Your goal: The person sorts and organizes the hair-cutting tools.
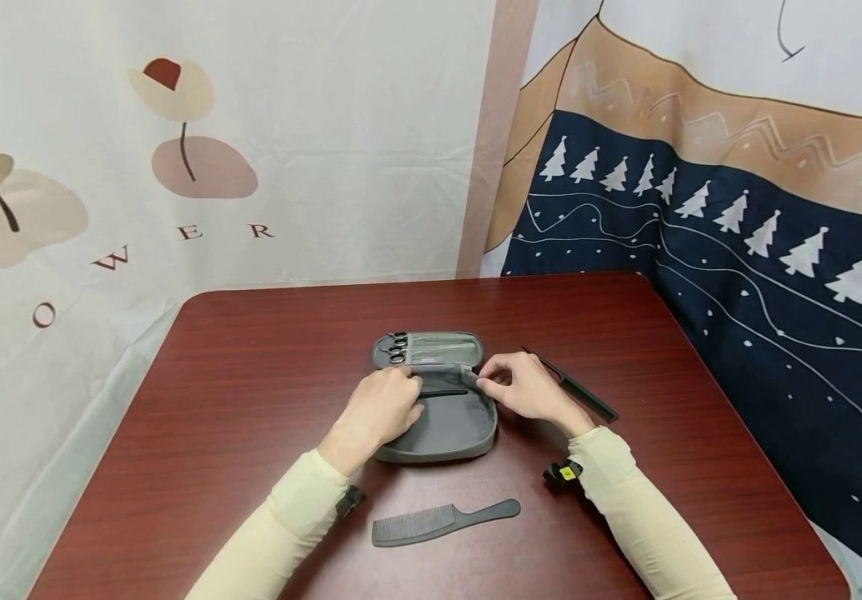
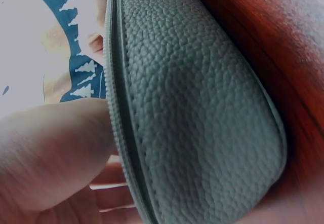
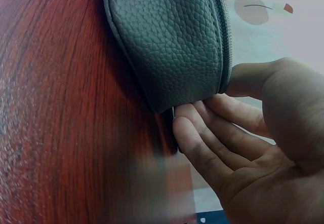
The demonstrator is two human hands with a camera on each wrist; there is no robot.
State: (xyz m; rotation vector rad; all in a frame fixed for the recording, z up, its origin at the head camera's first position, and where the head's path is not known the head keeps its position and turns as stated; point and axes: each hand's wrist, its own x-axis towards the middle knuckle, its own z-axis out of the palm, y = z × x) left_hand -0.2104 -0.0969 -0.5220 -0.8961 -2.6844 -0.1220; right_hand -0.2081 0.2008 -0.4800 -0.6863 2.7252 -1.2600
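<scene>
A grey zip case [image 1: 438,429] of pebbled leather lies unfolded on the table. My left hand [image 1: 382,404] grips its left side near the fold, with the thumb over the zipped rim in the left wrist view. At the back right corner, my right hand [image 1: 524,385] pinches the case wall between thumb and fingers. In the far flap, scissors [image 1: 398,348] with ring handles sit beside a pale see-through pocket [image 1: 446,345]. A slim dark strip [image 1: 443,392] crosses the inside of the near half, its left end hidden behind my left hand.
A grey handled comb [image 1: 446,525] lies in front of the case. Right of my right hand is a black comb with a thin tail [image 1: 584,396], partly covered by that hand. The brown table [image 1: 251,350] backs onto printed curtains [image 1: 371,150].
</scene>
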